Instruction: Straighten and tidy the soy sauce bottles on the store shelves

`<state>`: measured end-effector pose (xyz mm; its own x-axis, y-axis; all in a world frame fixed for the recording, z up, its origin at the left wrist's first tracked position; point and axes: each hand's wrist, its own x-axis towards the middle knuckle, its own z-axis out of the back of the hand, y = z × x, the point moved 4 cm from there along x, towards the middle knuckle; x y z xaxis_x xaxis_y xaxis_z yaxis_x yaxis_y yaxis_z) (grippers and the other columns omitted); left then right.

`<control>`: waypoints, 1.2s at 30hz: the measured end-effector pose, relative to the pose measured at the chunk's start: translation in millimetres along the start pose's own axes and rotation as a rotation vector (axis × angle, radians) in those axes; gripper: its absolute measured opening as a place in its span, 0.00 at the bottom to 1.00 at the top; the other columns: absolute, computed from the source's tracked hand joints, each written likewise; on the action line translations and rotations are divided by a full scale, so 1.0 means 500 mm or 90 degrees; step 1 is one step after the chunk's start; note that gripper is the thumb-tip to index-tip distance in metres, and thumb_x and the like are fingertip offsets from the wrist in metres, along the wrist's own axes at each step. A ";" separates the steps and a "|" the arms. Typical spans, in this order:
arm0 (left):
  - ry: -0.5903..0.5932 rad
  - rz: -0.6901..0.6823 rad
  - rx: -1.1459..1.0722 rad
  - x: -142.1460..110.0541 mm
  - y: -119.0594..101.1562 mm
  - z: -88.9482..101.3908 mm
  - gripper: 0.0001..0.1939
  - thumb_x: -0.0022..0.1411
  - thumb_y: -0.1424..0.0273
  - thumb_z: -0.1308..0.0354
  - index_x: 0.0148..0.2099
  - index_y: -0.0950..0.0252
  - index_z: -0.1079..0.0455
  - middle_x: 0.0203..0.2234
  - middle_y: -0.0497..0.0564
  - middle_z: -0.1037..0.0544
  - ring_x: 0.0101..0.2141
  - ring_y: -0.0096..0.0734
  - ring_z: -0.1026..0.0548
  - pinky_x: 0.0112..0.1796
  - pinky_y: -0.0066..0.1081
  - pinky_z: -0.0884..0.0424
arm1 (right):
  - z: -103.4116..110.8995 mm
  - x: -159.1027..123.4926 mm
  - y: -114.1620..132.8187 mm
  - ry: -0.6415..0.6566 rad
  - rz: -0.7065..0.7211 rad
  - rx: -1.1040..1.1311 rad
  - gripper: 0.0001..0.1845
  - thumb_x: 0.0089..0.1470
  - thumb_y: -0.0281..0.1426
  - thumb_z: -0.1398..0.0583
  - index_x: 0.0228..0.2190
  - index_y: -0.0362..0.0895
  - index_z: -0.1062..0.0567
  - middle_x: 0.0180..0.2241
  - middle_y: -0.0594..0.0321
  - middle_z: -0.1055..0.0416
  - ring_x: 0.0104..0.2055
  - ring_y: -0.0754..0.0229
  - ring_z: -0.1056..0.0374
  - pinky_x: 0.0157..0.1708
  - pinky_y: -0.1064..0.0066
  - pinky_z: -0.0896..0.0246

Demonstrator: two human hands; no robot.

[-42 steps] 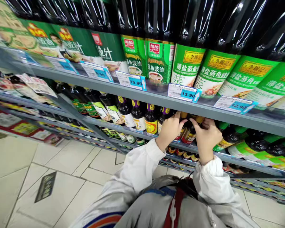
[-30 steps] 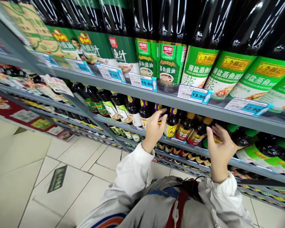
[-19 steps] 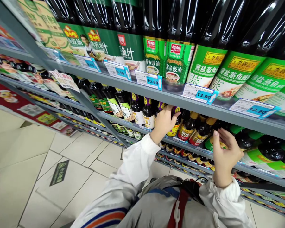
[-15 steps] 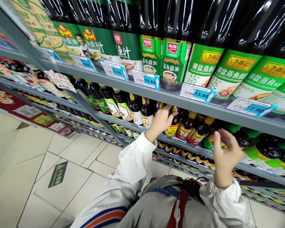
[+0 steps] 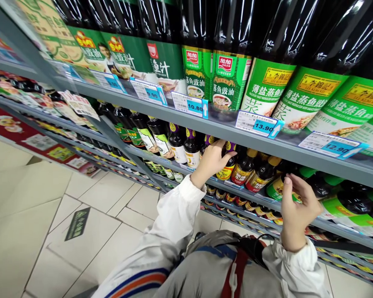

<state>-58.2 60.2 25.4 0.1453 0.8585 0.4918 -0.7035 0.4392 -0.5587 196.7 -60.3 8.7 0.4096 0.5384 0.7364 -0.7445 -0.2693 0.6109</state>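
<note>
My left hand [image 5: 210,162] reaches into the second shelf and curls round a small dark sauce bottle with a purple cap and yellow label [image 5: 226,162]. My right hand [image 5: 298,207] is further right, fingers bent round a green-labelled bottle [image 5: 276,187] at the shelf's front edge. Between the two hands stand two brown bottles with yellow caps and red labels [image 5: 247,169]. Both sleeves are white.
The grey shelf above [image 5: 224,132] carries large dark bottles with green labels [image 5: 230,78] and blue price tags [image 5: 257,124]. More small bottles [image 5: 161,136] line the second shelf to the left. Lower shelves run beneath. Pale floor tiles [image 5: 49,231] lie at left.
Both hands were together on the yellow-capped bottles. The left hand moved left to the purple-capped bottle, and the right hand moved right to the green-labelled bottle. The view shifted slightly.
</note>
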 end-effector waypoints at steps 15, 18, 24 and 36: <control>-0.011 -0.024 -0.066 -0.008 0.007 -0.001 0.21 0.67 0.65 0.37 0.60 0.65 0.31 0.45 0.57 0.19 0.49 0.45 0.21 0.52 0.37 0.27 | -0.076 0.039 0.007 0.130 -0.015 -0.069 0.31 0.62 0.51 0.40 0.53 0.40 0.25 0.46 0.48 0.21 0.42 0.50 0.22 0.42 0.61 0.26; -0.016 -0.022 -0.074 -0.005 0.012 0.000 0.21 0.67 0.64 0.38 0.59 0.64 0.30 0.46 0.58 0.19 0.50 0.46 0.21 0.52 0.38 0.26 | -0.086 0.045 0.011 0.171 -0.014 -0.180 0.33 0.63 0.57 0.45 0.46 0.40 0.21 0.37 0.49 0.20 0.34 0.48 0.23 0.36 0.62 0.31; -0.103 -0.023 -0.039 -0.047 0.005 -0.042 0.24 0.72 0.59 0.45 0.64 0.66 0.33 0.54 0.62 0.23 0.56 0.46 0.25 0.56 0.40 0.29 | -0.095 0.041 0.004 0.144 0.008 -0.225 0.37 0.64 0.58 0.47 0.45 0.38 0.20 0.36 0.48 0.20 0.35 0.46 0.23 0.35 0.63 0.34; -0.292 -0.020 -0.048 -0.114 0.089 0.066 0.19 0.76 0.62 0.54 0.59 0.65 0.31 0.54 0.61 0.23 0.56 0.37 0.24 0.56 0.39 0.26 | -0.009 -0.155 0.038 0.155 0.232 0.136 0.22 0.59 0.24 0.37 0.55 0.47 0.26 0.46 0.56 0.20 0.46 0.52 0.21 0.45 0.62 0.24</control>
<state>-120.5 22.1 -5.3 -0.1692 0.6456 0.7447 -0.6484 0.4962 -0.5774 148.3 -103.4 -37.9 -0.0117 0.5437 0.8392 -0.6812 -0.6187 0.3914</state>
